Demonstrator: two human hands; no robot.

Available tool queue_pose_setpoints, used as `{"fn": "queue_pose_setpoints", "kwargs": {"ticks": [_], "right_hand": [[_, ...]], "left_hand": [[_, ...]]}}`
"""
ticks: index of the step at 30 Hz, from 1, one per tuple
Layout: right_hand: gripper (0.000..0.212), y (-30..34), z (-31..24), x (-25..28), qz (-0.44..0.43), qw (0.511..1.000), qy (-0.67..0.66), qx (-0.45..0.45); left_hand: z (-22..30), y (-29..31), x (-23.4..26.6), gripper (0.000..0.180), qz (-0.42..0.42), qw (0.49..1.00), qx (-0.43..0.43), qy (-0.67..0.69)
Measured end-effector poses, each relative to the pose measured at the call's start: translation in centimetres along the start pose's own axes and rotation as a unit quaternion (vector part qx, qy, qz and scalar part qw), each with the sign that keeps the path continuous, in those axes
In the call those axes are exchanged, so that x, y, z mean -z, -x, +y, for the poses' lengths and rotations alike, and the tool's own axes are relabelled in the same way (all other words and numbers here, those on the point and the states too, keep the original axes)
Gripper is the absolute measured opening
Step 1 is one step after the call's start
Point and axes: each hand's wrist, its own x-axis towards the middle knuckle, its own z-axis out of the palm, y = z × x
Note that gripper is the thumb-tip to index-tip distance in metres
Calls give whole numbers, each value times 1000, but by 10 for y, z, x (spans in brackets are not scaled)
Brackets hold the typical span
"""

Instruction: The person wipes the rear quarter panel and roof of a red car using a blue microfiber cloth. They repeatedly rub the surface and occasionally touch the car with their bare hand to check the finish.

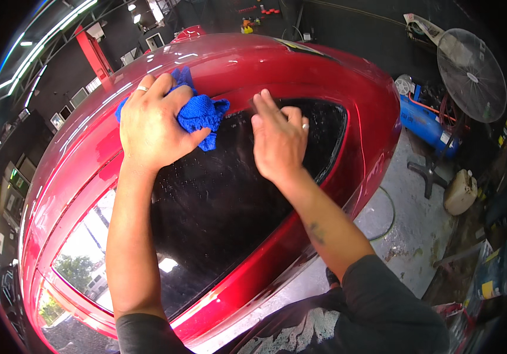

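A red car [253,68] stands before me, its dark side window [206,194] wet with droplets. My left hand [153,118], a ring on one finger, is closed around a bunched blue cloth [200,115] and rests by the window's upper edge and the red body above it. The cloth sticks out past the fingers on both sides. To the right, my right hand [280,138], also with a ring, is over the upper part of the glass. Some of its fingers stretch toward the top edge and others bend; the fingertips are slightly blurred. I make out nothing in it.
At the right stand a large round fan [472,76], a blue compressor tank [427,121] and a pale jerrycan [460,192]. A dark fan base [429,177] and a thin hose [392,215] lie on the grey floor [401,248]. Left behind the car rises a red post [94,53].
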Motion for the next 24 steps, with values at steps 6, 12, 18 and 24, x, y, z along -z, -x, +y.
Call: {"fn": "queue_pose_setpoints", "kwargs": {"ticks": [6,12,18,24], "right_hand": [[35,2,131,8,23,988,103,-113],[40,3,5,1,-19,1000,23,10],[42,-16,122,19,-10,980,138,-143],[42,-14,-39,8,-50,997,-9,53]], "left_hand": [[5,-13,-6,42,53,998,-20,22],[-2,2,2,43,-2,1000,-3,0],[7,-15,1,42,22,1000,1,6],[1,-3,0,45,-8,1000,5,9]]}}
